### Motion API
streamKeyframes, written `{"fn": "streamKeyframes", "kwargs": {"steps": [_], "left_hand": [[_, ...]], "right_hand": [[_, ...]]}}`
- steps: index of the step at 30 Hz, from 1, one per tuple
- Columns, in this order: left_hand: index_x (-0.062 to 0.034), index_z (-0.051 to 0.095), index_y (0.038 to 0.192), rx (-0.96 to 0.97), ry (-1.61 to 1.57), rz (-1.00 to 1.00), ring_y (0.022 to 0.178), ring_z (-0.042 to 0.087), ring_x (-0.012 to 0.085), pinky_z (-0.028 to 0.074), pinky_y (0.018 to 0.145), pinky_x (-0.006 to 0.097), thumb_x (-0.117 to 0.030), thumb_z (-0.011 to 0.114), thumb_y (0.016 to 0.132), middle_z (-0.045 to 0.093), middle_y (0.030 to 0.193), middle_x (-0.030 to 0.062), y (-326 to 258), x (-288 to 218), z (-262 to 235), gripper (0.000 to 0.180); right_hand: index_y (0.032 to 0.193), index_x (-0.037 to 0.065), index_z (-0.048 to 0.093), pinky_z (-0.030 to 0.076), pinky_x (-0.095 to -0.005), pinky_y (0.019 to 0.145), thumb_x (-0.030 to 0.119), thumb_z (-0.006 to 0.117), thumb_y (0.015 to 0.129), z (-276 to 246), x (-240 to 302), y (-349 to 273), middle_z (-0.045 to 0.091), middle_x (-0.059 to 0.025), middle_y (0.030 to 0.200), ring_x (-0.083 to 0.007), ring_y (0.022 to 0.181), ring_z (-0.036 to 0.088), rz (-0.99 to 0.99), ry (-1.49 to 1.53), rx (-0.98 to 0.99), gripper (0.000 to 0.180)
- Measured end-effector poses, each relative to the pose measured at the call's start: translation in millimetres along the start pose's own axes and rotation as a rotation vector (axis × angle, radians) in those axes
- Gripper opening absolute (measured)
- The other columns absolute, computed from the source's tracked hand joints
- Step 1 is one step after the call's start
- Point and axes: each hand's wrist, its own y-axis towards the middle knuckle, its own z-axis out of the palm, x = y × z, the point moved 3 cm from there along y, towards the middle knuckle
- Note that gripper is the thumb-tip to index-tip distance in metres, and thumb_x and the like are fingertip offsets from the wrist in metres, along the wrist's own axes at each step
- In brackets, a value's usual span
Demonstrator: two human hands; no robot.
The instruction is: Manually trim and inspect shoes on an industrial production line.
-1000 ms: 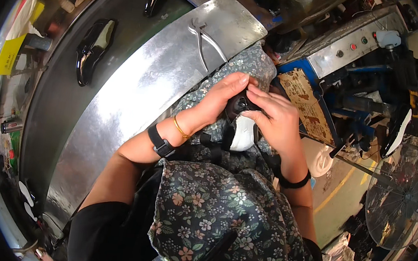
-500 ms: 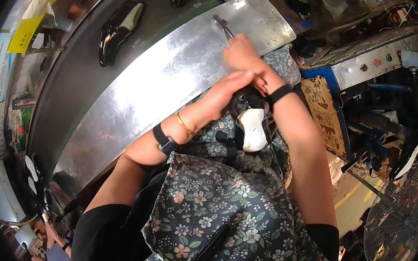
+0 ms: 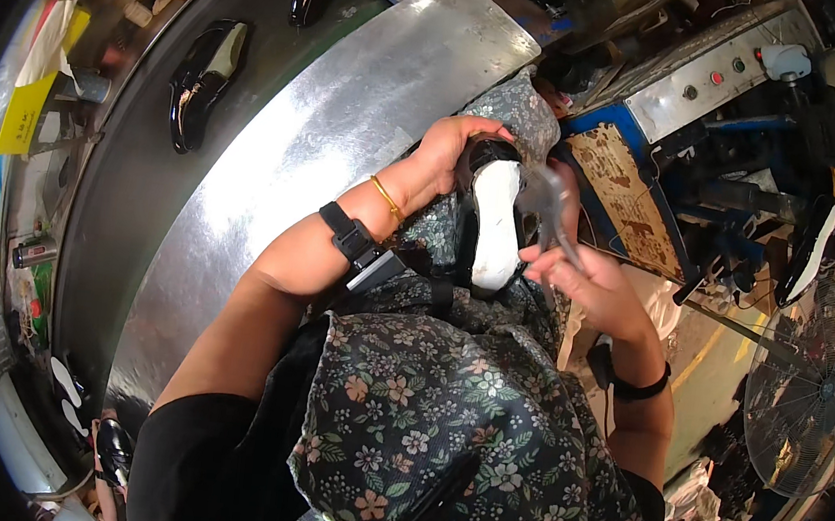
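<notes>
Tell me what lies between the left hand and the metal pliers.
In the head view, the white-soled black shoe lies between the left hand, which holds its far end, and the blurred metal pliers in the right hand.

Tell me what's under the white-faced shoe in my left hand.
Floral cloth shows left of the shoe. Whatever lies directly underneath is hidden by the shoe and your left hand, so contact there can't be judged.

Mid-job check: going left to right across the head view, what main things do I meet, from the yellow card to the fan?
Yellow card → glossy black shoe at upper left → left hand → white-soled shoe it holds → right hand, gripping a blurred metal tool → red button → round fan.
</notes>
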Motion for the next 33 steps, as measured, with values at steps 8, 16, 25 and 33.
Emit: {"fn": "streamKeyframes", "kwargs": {"steps": [8, 16, 25, 33], "left_hand": [[-0.0022, 0.065, 0.088, -0.045, -0.004, 0.011, 0.071, 0.067, 0.0225, 0.056, 0.069, 0.035, -0.024, 0.059, 0.090, 0.068, 0.080, 0.0096, 2, 2, 2, 0.023], [-0.0013, 0.064, 0.086, -0.076, 0.020, 0.053, 0.070, 0.065, 0.0204, 0.054, 0.069, 0.034, -0.022, 0.057, 0.090, 0.068, 0.080, 0.0093, 10, 6, 0, 0.023], [-0.0015, 0.064, 0.086, -0.109, 0.037, 0.066, 0.069, 0.064, 0.0203, 0.054, 0.068, 0.033, -0.022, 0.057, 0.090, 0.067, 0.079, 0.0091, 12, 5, 1, 0.023], [-0.0012, 0.065, 0.084, -0.146, 0.068, 0.138, 0.069, 0.064, 0.0188, 0.053, 0.067, 0.032, -0.018, 0.057, 0.088, 0.067, 0.078, 0.0091, 11, 7, 4, 0.019]], "right_hand": [[0.099, 0.003, 0.059, 0.047, -0.0256, 0.068, 0.034, 0.048, 0.102, -19, -20, 36, 0.059, -0.0008, 0.085, -0.0070, 0.075, 0.053, -0.001, -0.065, 0.197, 0.034], [0.088, 0.000, 0.054, 0.049, -0.0278, 0.063, 0.027, 0.051, 0.100, -1, -54, 37, 0.055, -0.0020, 0.072, -0.0109, 0.066, 0.054, 0.009, -0.225, -0.116, 0.030], [0.093, -0.001, 0.058, 0.049, -0.0315, 0.068, 0.031, 0.054, 0.099, -16, -32, 36, 0.060, -0.0076, 0.079, -0.0164, 0.071, 0.057, 0.145, -0.131, -0.046, 0.033], [0.092, -0.003, 0.058, 0.045, -0.0420, 0.065, 0.029, 0.057, 0.096, -1, -55, 31, 0.060, -0.0196, 0.075, -0.0367, 0.071, 0.059, -0.087, -0.389, -0.319, 0.032]]}}
